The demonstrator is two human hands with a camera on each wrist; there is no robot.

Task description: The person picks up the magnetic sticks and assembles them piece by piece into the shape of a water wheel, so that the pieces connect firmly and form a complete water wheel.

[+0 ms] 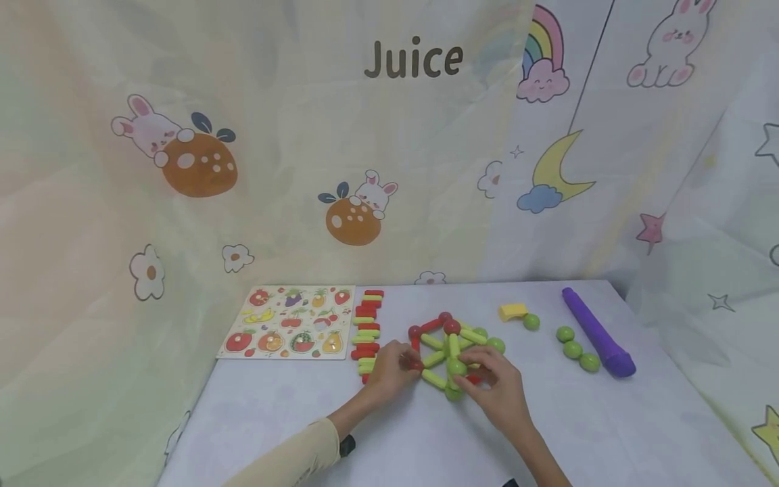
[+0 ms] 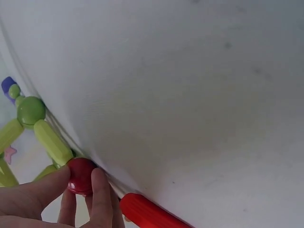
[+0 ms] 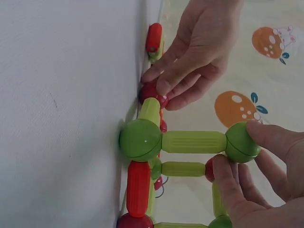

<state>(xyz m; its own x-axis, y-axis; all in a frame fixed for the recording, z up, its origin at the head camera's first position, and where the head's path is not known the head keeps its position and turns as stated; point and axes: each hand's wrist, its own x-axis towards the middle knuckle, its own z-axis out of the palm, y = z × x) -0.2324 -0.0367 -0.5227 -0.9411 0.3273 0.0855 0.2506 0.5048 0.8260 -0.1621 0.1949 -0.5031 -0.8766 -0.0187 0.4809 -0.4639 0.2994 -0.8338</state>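
A frame of red and yellow-green rods (image 1: pixel 434 379) joined by red and green balls stands mid-table, with some rods rising from its base. With thumb and fingers, my left hand (image 1: pixel 391 372) pinches a red ball (image 2: pixel 80 176) at the frame's left corner. My right hand (image 1: pixel 500 385) pinches a green ball (image 3: pixel 242 142) on top of an upright yellow-green rod (image 3: pixel 194 142). That rod's foot meets a larger-looking green ball (image 3: pixel 140 139) low at the near corner, between a red rod (image 3: pixel 138 189) and a yellow-green one. My right fingers partly cover the frame's right side in the head view.
Loose red and yellow-green rods (image 1: pixel 366 336) form a column left of the frame, beside a fruit puzzle board (image 1: pixel 222 351). To the right lie several green balls (image 1: pixel 572 350), a yellow block (image 1: pixel 513 311) and a purple, microphone-shaped object (image 1: pixel 596 331). A printed cloth (image 1: pixel 274 223) hangs behind.
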